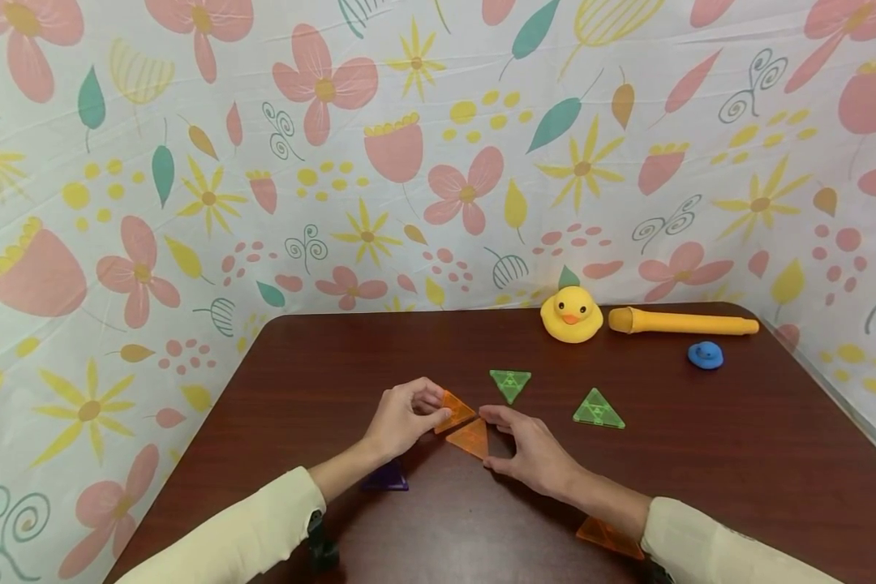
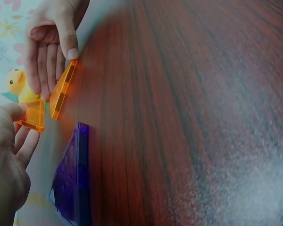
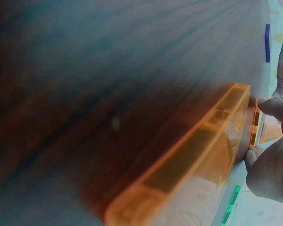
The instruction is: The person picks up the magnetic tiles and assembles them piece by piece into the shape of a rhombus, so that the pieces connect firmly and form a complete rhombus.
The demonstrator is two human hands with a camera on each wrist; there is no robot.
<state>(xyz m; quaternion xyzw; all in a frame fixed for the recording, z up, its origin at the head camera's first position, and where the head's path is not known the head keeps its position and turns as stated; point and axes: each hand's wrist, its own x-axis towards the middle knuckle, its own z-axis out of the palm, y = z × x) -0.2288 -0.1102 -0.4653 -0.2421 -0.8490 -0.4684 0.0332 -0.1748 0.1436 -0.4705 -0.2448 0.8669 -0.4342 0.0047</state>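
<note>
Head view: near the center of the frame, a left hand (image 1: 403,418) pinches a translucent orange triangle tile (image 1: 456,412) between thumb and fingers, the piece lying just right of the fingertips. Facing it, a right hand (image 1: 536,454) grips a second orange triangle (image 1: 472,439), its thumb at the lower corner and fingertips at the upper, the piece just left of that hand. A narrow gap separates the two tiles.

A purple triangle (image 1: 387,477) lies below the left wrist, lower left of center, while a third orange triangle (image 1: 609,538) sits partly hidden under the right forearm at lower right; it looms large in the right wrist view. Two green triangles, one above center (image 1: 509,386) and another farther right (image 1: 599,410), lie on the dark wooden table (image 1: 321,357).

A yellow rubber duck (image 1: 572,316), a yellow stick (image 1: 689,323) and a small blue duck (image 1: 706,355) line the table's upper right, before a floral-print backdrop (image 1: 423,235).
</note>
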